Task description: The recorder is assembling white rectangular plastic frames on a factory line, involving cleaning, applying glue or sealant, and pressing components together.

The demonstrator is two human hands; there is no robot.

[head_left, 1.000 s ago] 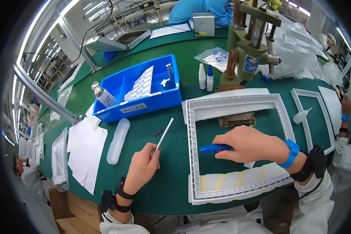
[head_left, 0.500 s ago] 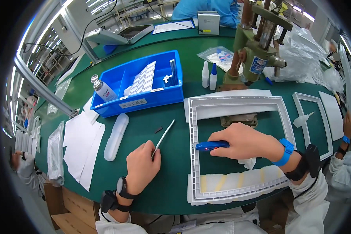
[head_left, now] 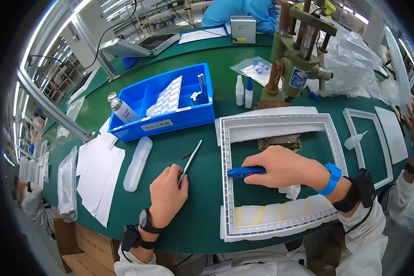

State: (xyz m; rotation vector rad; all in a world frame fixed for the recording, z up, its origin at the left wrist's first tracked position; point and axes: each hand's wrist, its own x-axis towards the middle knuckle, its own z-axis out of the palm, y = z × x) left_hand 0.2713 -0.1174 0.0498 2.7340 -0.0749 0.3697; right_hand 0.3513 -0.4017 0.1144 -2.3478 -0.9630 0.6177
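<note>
Presently, right fingers [head_left: 251, 161] pinch blue elongated tool [head_left: 244, 172], tip over the fore-and-aft left bar of white rectangular plastic frame [head_left: 227, 202], just leftward; left fingers [head_left: 175, 170], farther off, pinch slim silver rod [head_left: 192, 157].

The left forearm [head_left: 140, 255] rises from the lower edge, left of centre, slanting up and rightward to its wrist [head_left: 157, 217]. The left hand [head_left: 168, 195], back uppermost, sits below and left of the frame's middle, thumb and index finger pinched together. From the lower right the right forearm [head_left: 365, 241] angles up and leftward; the right hand [head_left: 283, 168], right of centre, points left, fingers and thumb closed in a grip.
</note>
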